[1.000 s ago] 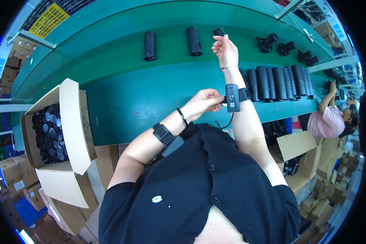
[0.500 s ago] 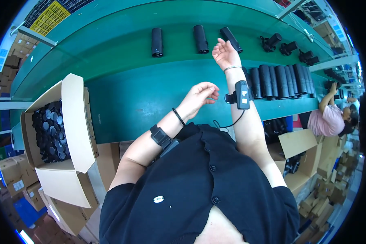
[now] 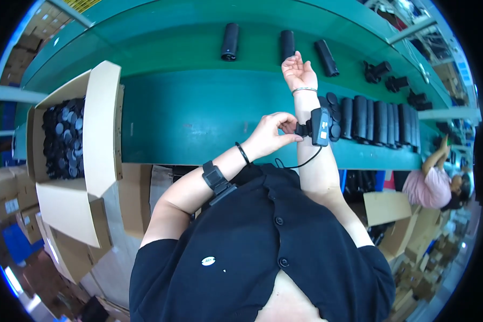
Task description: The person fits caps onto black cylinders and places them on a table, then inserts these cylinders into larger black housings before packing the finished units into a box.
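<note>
Fingertips of my left hand [image 3: 267,135] pinch the strap of the small black wrist device [image 3: 320,126] on my right forearm; my right hand [image 3: 298,71] hangs open, palm up, holding nothing. I judge I'm adjusting it; next calls for a firm tug. Beyond, matte black cylinders [image 3: 374,121] lie on the smooth green bench [image 3: 188,107].

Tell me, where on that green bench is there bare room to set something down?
The widest bare patch of the green bench lies between the open cardboard box of black parts and the left hand. The far strip is bare left of the three lone black tubes. It is crowded beyond the right hand, around the row of black cylinders.
</note>
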{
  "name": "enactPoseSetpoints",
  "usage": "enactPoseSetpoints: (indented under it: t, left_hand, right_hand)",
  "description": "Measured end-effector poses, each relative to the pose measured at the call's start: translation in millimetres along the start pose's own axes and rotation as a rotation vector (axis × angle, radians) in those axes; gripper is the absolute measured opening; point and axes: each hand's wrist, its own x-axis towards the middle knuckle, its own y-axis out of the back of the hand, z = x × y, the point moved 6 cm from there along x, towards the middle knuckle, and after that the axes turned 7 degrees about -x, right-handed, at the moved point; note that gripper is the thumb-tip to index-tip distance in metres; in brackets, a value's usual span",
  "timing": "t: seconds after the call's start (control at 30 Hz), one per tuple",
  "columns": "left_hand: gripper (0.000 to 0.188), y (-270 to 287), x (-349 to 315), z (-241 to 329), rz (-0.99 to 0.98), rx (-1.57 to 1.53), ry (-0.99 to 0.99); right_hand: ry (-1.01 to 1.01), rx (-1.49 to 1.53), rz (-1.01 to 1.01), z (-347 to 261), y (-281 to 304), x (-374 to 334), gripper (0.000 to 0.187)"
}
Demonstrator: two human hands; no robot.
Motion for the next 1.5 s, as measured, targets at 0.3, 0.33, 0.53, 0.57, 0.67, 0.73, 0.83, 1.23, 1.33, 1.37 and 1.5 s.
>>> enactPoseSetpoints:
  t: [0.3,0.33,0.53,0.57,0.67,0.73,0.83,1.23,1.33,1.37,1.5]
  left_hand:
    - [0.021,-49.2,-2.7,22.2,0.156,0.023,-0.113]
    - [0.02,-58.7,-3.5,23.0,0.12,0.131,-0.174]
    - [0.023,-88.3,-8.0,5.4,0.336,-0.108,-0.004]
    - [0.023,-89.8,-11.6,1.9,0.364,-0.107,0.004]
    - [0.022,-94.2,-22.8,-7.6,0.39,-0.036,0.051]
    - [0.018,-95.8,-33.4,-17.9,0.353,-0.311,0.112]
    - [0.015,-86.4,-45.9,-13.9,0.31,-0.243,0.1]
    - [0.015,-71.0,-110.8,18.6,0.413,-0.249,0.042]
    - [0.014,-68.1,-143.0,35.3,0.597,-0.267,-0.051]
    - [0.015,-65.6,-154.1,40.3,0.668,-0.176,-0.011]
    - [0.025,-66.3,-186.3,61.6,0.64,0.061,0.077]
  right_hand:
    - [-0.24,0.098,-0.154,-2.3,-40.9,-12.3,0.064]
    - [-0.271,0.151,-0.149,-3.7,-40.6,-14.9,0.066]
    - [-0.335,0.281,-0.074,-8.2,-17.9,-19.4,0.069]
    - [-0.36,0.28,-0.059,-2.1,-13.8,-22.3,0.069]
    - [-0.489,0.295,-0.08,21.9,-8.5,-32.1,0.069]
    - [-0.525,0.314,-0.05,35.5,-5.2,-37.6,0.068]
    - [-0.634,0.321,-0.096,58.7,-18.4,-57.2,0.069]
    - [-0.709,0.195,-0.189,127.4,-38.4,-123.0,0.063]
    - [-0.704,0.205,-0.156,146.6,-36.6,-128.7,0.068]
    - [-0.695,0.192,-0.147,155.9,-33.0,-133.5,0.067]
    - [-0.712,0.15,-0.124,192.3,-18.4,-159.2,0.065]
